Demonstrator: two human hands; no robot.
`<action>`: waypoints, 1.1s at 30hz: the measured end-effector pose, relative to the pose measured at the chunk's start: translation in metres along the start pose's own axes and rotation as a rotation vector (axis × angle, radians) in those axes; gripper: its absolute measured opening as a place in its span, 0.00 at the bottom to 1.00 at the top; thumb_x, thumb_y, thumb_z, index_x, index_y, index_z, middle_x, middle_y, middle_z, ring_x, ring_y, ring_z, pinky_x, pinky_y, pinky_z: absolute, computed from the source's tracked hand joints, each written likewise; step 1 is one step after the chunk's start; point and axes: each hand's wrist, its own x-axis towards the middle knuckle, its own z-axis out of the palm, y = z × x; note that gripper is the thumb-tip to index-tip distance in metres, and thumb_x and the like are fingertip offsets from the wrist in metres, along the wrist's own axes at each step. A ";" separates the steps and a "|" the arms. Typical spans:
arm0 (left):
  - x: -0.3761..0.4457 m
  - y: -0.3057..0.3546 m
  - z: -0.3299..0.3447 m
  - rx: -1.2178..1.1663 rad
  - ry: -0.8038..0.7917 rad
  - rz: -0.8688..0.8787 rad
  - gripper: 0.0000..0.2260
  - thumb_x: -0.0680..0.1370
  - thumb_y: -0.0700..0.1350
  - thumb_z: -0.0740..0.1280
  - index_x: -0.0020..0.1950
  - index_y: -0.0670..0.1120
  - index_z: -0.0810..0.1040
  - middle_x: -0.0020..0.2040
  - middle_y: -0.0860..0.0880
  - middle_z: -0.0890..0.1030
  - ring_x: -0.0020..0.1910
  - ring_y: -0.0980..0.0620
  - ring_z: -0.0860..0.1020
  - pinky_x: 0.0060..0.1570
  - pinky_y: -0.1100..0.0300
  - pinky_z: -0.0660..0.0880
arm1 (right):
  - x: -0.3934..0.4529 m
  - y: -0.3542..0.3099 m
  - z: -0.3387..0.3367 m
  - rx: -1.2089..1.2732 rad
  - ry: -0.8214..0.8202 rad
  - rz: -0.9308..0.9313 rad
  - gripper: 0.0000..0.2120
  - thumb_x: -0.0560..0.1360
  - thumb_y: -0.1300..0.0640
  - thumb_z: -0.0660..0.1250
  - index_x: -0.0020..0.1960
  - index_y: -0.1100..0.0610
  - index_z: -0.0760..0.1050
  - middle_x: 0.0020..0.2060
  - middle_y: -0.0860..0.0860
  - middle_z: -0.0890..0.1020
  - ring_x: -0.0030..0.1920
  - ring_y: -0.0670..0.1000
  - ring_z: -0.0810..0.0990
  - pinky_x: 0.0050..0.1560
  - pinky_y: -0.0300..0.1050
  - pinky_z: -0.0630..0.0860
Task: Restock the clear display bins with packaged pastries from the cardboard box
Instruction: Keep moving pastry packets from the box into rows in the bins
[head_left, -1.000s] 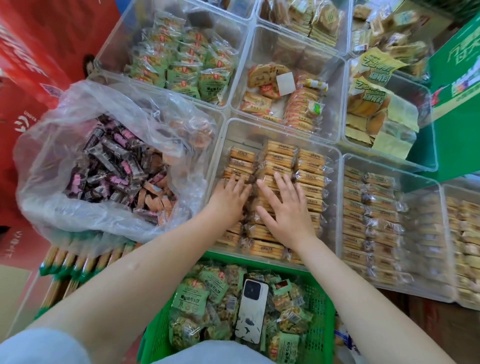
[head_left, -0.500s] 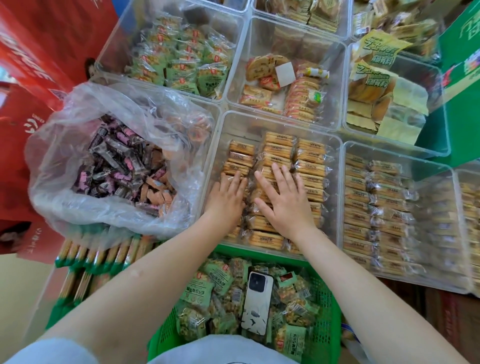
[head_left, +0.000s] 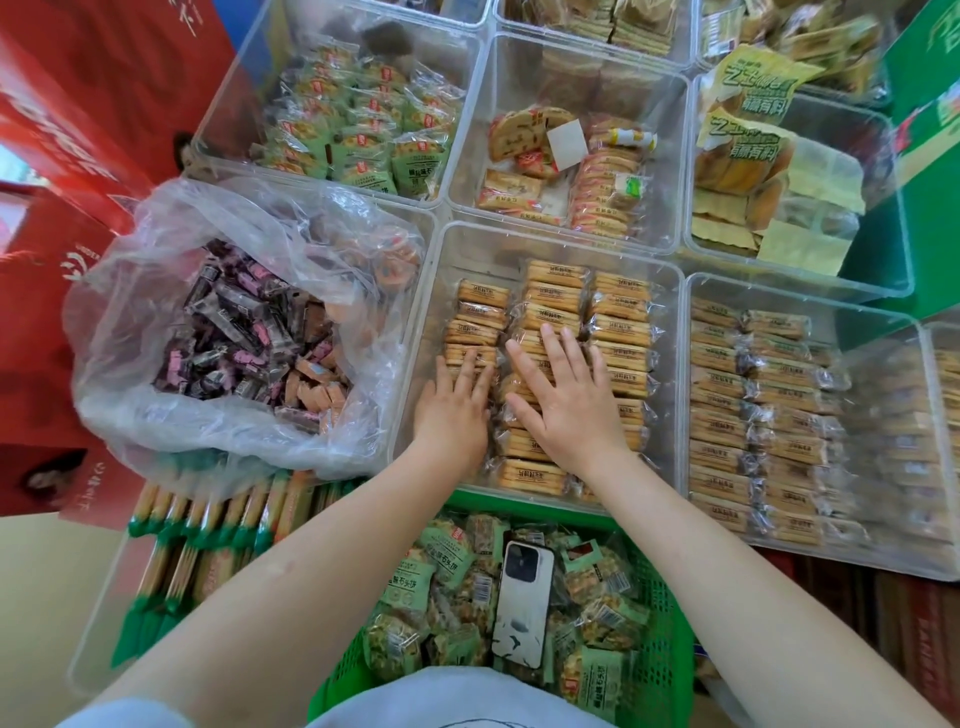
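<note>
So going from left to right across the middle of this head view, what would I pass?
Plastic bag of dark-wrapped sweets → left hand → right hand, both flat on the pastry packs in the middle clear bin → next bin's stacked packs.

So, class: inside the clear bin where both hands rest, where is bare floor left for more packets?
Bare floor shows along the bin's far wall and far-left corner, beyond the biscuit packets. Crowded under the left hand and right hand.

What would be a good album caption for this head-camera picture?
Both hands, left hand and right hand, press flat on rows of packaged pastries in a clear bin.
</note>
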 end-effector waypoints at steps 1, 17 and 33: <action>-0.001 0.000 -0.001 0.001 0.003 0.002 0.27 0.87 0.53 0.45 0.82 0.50 0.36 0.82 0.46 0.36 0.80 0.35 0.41 0.77 0.44 0.54 | 0.000 0.000 0.000 -0.001 0.000 0.001 0.30 0.82 0.34 0.39 0.81 0.41 0.45 0.82 0.55 0.51 0.81 0.58 0.48 0.78 0.64 0.48; 0.029 -0.003 -0.014 -0.029 0.210 -0.022 0.27 0.85 0.50 0.50 0.82 0.44 0.49 0.82 0.38 0.50 0.80 0.39 0.51 0.76 0.47 0.55 | 0.000 -0.001 0.004 0.009 0.001 -0.002 0.30 0.82 0.35 0.41 0.82 0.42 0.46 0.82 0.56 0.50 0.81 0.58 0.46 0.78 0.63 0.44; 0.055 -0.010 -0.020 -0.123 0.179 0.027 0.32 0.85 0.50 0.53 0.82 0.46 0.37 0.82 0.42 0.38 0.81 0.42 0.38 0.79 0.48 0.41 | 0.002 -0.001 0.008 0.001 0.030 -0.008 0.30 0.83 0.35 0.43 0.82 0.43 0.50 0.81 0.57 0.53 0.81 0.59 0.49 0.77 0.63 0.44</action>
